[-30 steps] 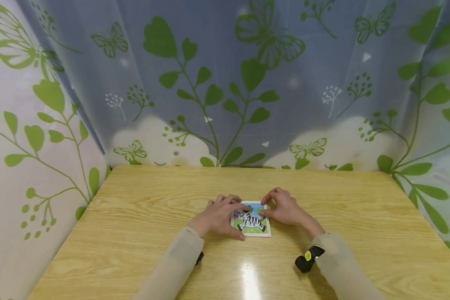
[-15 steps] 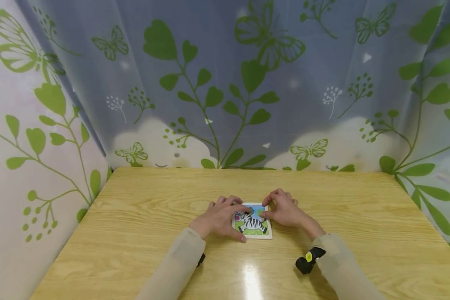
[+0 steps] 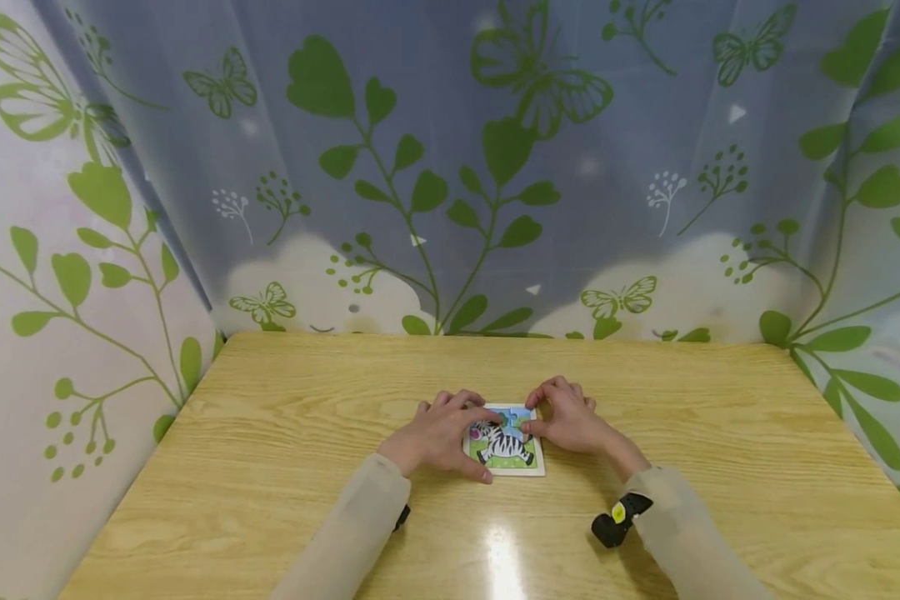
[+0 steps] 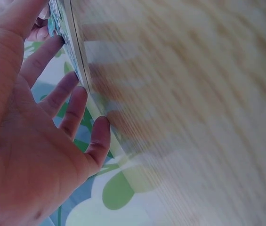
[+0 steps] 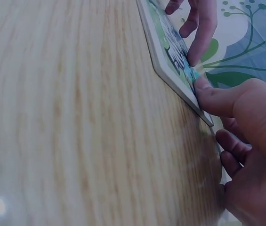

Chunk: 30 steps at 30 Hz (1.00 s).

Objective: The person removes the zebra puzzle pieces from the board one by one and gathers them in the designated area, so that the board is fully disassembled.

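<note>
A small square zebra jigsaw puzzle [image 3: 504, 450] with a pale frame lies flat on the wooden table. My left hand [image 3: 438, 437] spans its left side, holding the board with the thumb at the near edge and fingers toward the far edge. The left index fingertip touches the picture. At the far right corner, my right hand [image 3: 570, 417] pinches a blue puzzle piece [image 3: 523, 414] between thumb and index finger. In the right wrist view, the right thumb [image 5: 217, 100] reaches over the board's frame [image 5: 176, 82]. Fingers partly cover the puzzle, so how the piece sits is hard to tell.
The wooden table [image 3: 307, 400] extends around the puzzle on every side. A patterned curtain [image 3: 450, 167] with leaves and butterflies stands behind it and along both sides. A black wrist device [image 3: 615, 521] sits at the right sleeve.
Both hands stay almost in place. Near the right fingertips the blue piece has shifted slightly, and a seam beside it now shows more clearly.
</note>
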Motion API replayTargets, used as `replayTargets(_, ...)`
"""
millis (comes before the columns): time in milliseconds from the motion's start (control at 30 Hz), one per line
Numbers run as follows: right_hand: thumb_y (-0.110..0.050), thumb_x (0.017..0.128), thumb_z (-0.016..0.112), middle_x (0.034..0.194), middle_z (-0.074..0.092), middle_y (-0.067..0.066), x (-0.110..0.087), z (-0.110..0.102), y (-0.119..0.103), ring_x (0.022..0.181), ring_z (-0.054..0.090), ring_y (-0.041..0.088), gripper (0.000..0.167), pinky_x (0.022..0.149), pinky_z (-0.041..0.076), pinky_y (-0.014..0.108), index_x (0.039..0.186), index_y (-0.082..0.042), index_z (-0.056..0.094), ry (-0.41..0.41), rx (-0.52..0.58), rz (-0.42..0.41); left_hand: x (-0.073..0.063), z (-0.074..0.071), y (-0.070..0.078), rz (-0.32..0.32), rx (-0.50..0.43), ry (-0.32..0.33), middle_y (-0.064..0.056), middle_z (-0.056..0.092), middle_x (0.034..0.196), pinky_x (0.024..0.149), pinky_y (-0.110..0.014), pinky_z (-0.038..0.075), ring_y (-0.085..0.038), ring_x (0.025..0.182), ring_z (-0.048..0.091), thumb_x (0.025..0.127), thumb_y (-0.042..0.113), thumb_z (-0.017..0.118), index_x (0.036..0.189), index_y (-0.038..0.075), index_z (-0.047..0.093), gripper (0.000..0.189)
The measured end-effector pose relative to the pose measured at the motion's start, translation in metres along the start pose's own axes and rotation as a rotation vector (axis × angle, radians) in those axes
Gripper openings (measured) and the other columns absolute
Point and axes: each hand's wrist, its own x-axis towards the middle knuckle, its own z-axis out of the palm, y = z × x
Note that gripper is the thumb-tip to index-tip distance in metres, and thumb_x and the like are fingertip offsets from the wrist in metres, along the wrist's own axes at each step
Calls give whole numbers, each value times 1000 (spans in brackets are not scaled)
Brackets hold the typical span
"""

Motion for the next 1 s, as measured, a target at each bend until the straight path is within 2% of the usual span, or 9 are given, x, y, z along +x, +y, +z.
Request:
replayTargets(133,-26,89,80,120,58,13,1,0,2,119,47,39,23,100,22,68,101,-12,66,29,43,8,1,0,-1,0,-2,1,0,41,157,100,-51,38,-28,132,42,75,59,85,145,35,54,80)
replayTargets(200,-25,89,80,116,62,11,0,0,3,117,52,35,23,104,26,65,102,-12,66,35,91,5,1,1,-1,0,-5,0,0,41,157,100,-51,38,-28,132,42,75,59,85,145,35,54,80)
replayTargets(300,-20,91,78,109,66,10,0,-2,5,106,59,26,22,101,39,50,103,-7,65,15,201,-9,1,2,-2,0,-11,1,0,41,157,101,-51,37,-27,132,42,75,59,85,145,35,55,80)
replayTargets(367,-14,92,76,105,68,11,0,-3,7,97,60,22,20,92,47,37,104,-4,64,-7,271,-24,1,2,-2,-1,-15,0,0,41,157,102,-52,37,-27,132,41,75,58,85,145,36,55,80)
replayTargets(467,-8,93,73,100,68,13,1,-4,9,90,60,19,16,80,49,27,103,0,64,-23,326,-33,1,2,-2,0,-16,0,0,41,157,102,-52,37,-28,133,41,75,58,85,145,36,55,80)
replayTargets(800,-12,92,75,100,71,14,-1,-6,10,89,65,18,19,78,51,25,104,1,67,19,361,-7,0,1,-3,-1,-18,-7,1,40,158,101,-50,36,-27,133,40,75,59,85,146,37,53,81)
replayTargets(1000,-13,92,75,98,72,11,-6,-14,18,89,66,17,17,76,51,26,103,-2,68,51,352,46,2,1,-2,-3,-9,-14,1,39,158,100,-48,36,-27,133,41,75,59,85,147,36,53,82)
